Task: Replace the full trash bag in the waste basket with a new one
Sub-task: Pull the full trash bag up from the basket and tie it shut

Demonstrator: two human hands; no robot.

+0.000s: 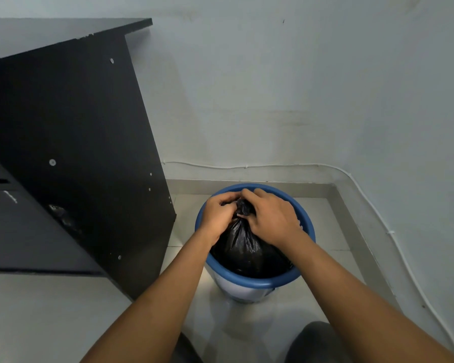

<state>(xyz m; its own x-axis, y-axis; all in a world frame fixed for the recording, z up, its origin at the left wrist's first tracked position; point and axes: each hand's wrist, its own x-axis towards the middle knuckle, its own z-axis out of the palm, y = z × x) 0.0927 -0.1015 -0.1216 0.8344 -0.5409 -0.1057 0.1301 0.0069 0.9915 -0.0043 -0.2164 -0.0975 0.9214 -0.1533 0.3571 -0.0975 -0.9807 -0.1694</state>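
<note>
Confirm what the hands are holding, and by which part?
Both the left hand and right hand grip the crinkled black plastic trash bag at its gathered, twisted neck, above the blue-rimmed round waste basket.

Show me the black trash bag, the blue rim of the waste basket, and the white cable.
black trash bag [243, 244], head view, crinkled side.
blue rim [252, 282], head view, near edge.
white cable [247, 166], head view, wall run.
</note>
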